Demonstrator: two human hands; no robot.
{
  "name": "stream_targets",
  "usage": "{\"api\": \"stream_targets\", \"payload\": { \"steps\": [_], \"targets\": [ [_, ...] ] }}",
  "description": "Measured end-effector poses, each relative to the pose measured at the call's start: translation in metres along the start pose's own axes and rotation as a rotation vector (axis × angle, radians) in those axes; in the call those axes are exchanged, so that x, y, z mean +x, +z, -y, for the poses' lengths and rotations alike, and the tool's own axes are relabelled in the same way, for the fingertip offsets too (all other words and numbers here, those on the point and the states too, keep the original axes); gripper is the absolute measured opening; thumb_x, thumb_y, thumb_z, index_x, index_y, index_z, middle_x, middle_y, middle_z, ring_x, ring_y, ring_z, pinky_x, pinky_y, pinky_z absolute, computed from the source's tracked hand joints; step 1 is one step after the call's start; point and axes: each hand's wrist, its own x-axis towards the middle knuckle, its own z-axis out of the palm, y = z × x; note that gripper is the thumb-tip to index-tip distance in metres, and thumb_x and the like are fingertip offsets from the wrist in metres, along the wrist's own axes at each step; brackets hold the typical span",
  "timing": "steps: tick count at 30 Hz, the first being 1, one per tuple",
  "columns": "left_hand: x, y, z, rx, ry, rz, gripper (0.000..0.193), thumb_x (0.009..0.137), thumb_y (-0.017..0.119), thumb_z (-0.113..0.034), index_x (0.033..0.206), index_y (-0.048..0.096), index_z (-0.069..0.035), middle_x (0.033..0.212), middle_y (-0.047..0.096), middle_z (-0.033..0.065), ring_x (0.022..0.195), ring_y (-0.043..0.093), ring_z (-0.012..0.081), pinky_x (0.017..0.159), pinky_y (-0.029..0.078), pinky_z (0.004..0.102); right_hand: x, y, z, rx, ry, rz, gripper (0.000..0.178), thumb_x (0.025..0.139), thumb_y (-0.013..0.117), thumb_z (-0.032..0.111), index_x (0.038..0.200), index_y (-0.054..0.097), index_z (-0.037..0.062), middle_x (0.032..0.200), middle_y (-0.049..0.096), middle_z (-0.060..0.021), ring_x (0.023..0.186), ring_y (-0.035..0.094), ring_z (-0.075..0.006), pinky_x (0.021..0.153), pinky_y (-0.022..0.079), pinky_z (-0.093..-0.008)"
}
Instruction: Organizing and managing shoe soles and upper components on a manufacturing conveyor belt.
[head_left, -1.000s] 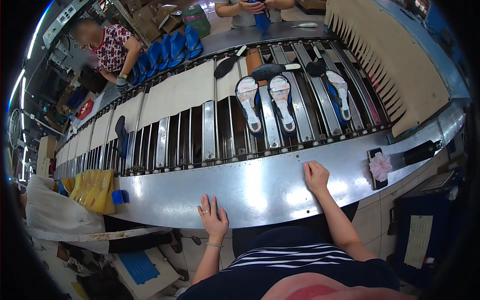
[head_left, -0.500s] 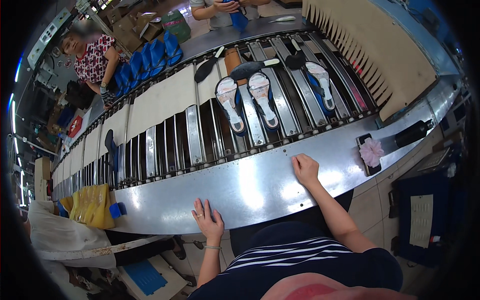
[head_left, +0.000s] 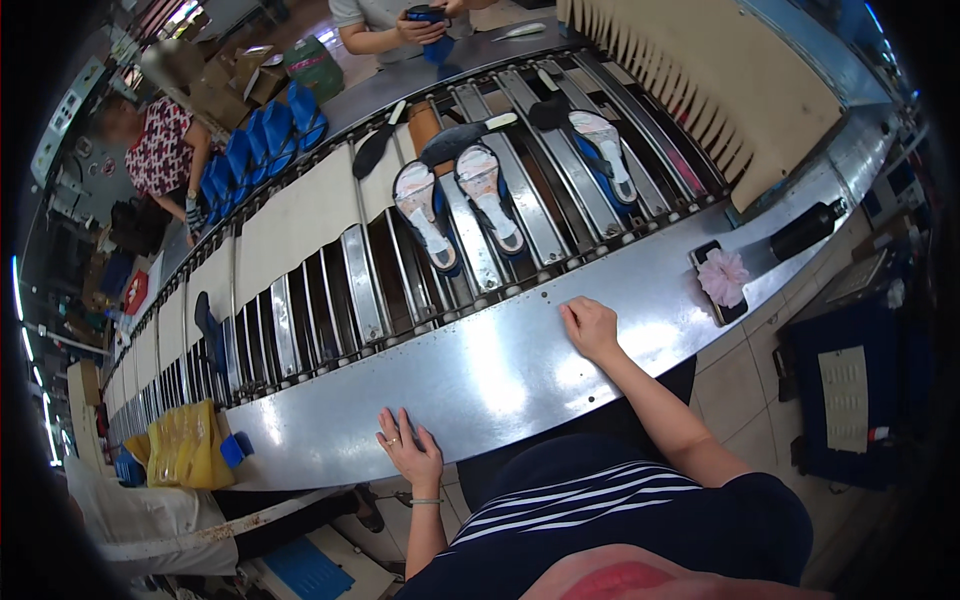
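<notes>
My left hand [head_left: 410, 455] lies flat on the front edge of the metal table [head_left: 340, 435], fingers spread, a ring on one. My right hand [head_left: 592, 328] rests on the same metal strip, fingers curled in, with nothing visible in it. Beyond it, on the roller conveyor [head_left: 370, 285], three upturned shoes with pale, smeared bottoms and blue showing at the sides sit apart: a left shoe [head_left: 428, 215], a middle shoe [head_left: 490, 200] and a right shoe [head_left: 603, 155]. Behind them lie dark soles [head_left: 465, 140] with pale ends. Neither hand touches them.
A phone [head_left: 715, 300] with a pink scrunchie and a black bottle-like object [head_left: 808, 230] lie at right. A fringed tan cover [head_left: 710, 80] hangs over the conveyor. Yellow plastic [head_left: 185, 445] sits at left. Two co-workers stand across; blue shoe forms [head_left: 265, 140] line the far side.
The view has shifted slightly, so the conveyor and shoes appear further left. Both my hands stay resting on the metal. The co-worker opposite has moved the blue item in their hands.
</notes>
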Motion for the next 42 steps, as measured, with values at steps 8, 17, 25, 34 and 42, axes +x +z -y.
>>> {"api": "stream_targets", "payload": {
  "steps": [8, 17, 25, 34, 42],
  "targets": [
    [-0.002, 0.004, 0.0, 0.0, 0.006, 0.041, 0.051, 0.095, 0.055, -0.016, 0.144, 0.049, -0.003, 0.16, 0.032, 0.0202, 0.149, 0.027, 0.0382, 0.12, 0.015, 0.0559, 0.002, -0.002, -0.005, 0.004, 0.135, 0.08, 0.026, 0.093, 0.065, 0.024, 0.075, 0.06, 0.0067, 0.072, 0.06, -0.0107, 0.067, 0.062, -0.0317, 0.058, 0.047, -0.0435],
    [0.059, 0.033, -0.025, -0.034, -0.267, 0.101, 0.068, 0.101, 0.052, -0.032, 0.157, 0.025, -0.005, 0.16, 0.008, 0.0344, 0.151, 0.002, 0.0482, 0.118, 0.001, 0.0626, 0.227, -0.028, -0.122, -0.251, 0.536, -0.089, 0.105, 0.069, 0.088, 0.04, 0.15, 0.03, 0.0067, 0.138, 0.047, -0.0228, 0.127, 0.046, -0.0421, 0.105, 0.041, -0.049],
    [0.075, 0.048, -0.038, 0.28, -0.267, 0.166, 0.067, 0.104, 0.043, -0.041, 0.159, 0.022, -0.009, 0.158, 0.008, 0.0386, 0.149, 0.004, 0.0517, 0.117, 0.005, 0.0648, 0.293, 0.021, -0.177, -0.419, 0.601, 0.082, 0.136, 0.061, 0.095, 0.04, 0.16, 0.005, 0.0085, 0.144, 0.04, -0.029, 0.129, 0.046, -0.0451, 0.108, 0.041, -0.0496],
    [0.08, 0.045, -0.045, 0.316, -0.272, 0.194, 0.066, 0.104, 0.042, -0.04, 0.158, 0.024, -0.009, 0.158, 0.011, 0.0366, 0.15, 0.007, 0.0493, 0.117, 0.005, 0.0618, 0.312, -0.005, -0.164, -0.421, 0.446, 0.164, 0.131, 0.053, 0.097, 0.032, 0.154, 0.018, 0.0019, 0.129, 0.047, -0.0295, 0.116, 0.056, -0.0463, 0.099, 0.05, -0.0451],
    [0.078, 0.049, -0.044, 0.368, -0.231, 0.189, 0.064, 0.104, 0.04, -0.04, 0.158, 0.025, -0.009, 0.159, 0.014, 0.0352, 0.149, 0.01, 0.0487, 0.118, 0.007, 0.0609, 0.373, -0.067, -0.17, -0.689, 0.127, 0.038, 0.126, 0.051, 0.094, 0.029, 0.154, 0.024, 0.0123, 0.123, 0.05, -0.0235, 0.111, 0.055, -0.0429, 0.093, 0.05, -0.0489]
  ]
}}
